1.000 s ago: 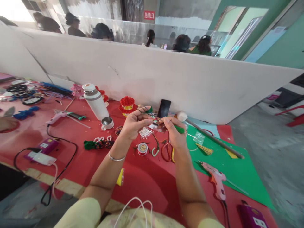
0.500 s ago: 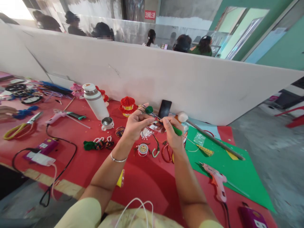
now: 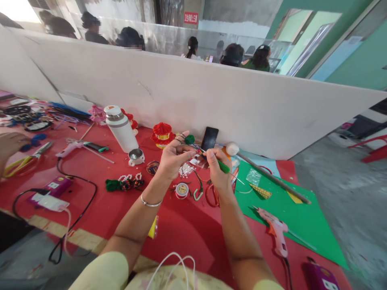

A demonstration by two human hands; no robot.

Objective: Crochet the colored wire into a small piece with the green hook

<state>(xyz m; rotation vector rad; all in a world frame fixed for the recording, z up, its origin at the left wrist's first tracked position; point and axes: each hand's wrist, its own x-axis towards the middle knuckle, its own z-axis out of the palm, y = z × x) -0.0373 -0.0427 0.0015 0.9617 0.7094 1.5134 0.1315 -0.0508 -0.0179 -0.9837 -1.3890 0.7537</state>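
Note:
My left hand [image 3: 173, 158] pinches a small piece of yarn work [image 3: 198, 151], and strands of yarn run over its raised fingers. A dark green yarn ball [image 3: 189, 139] shows by those fingertips. In my right hand [image 3: 219, 167] is a crochet hook [image 3: 223, 166] with a green handle; its thin metal end meets the yarn piece between both hands. Fingers hide part of the work. Below the hands lie white beads [image 3: 186, 170], a spool of thread [image 3: 182, 190] and red-handled scissors [image 3: 212, 195].
A white thermos [image 3: 121, 129] and its metal cup [image 3: 136, 156] stand left. A phone [image 3: 209, 139] leans against the white partition [image 3: 229, 104]. A pink glue gun [image 3: 273, 229] lies right, on a green sheet [image 3: 311, 217]. Another person's hand [image 3: 12, 147] is at far left, near yellow-handled scissors [image 3: 27, 161].
My right hand has turned the crochet hook slightly, while my left hand stays nearly in place. The other person's hand has come further into view at the left, over the scissors.

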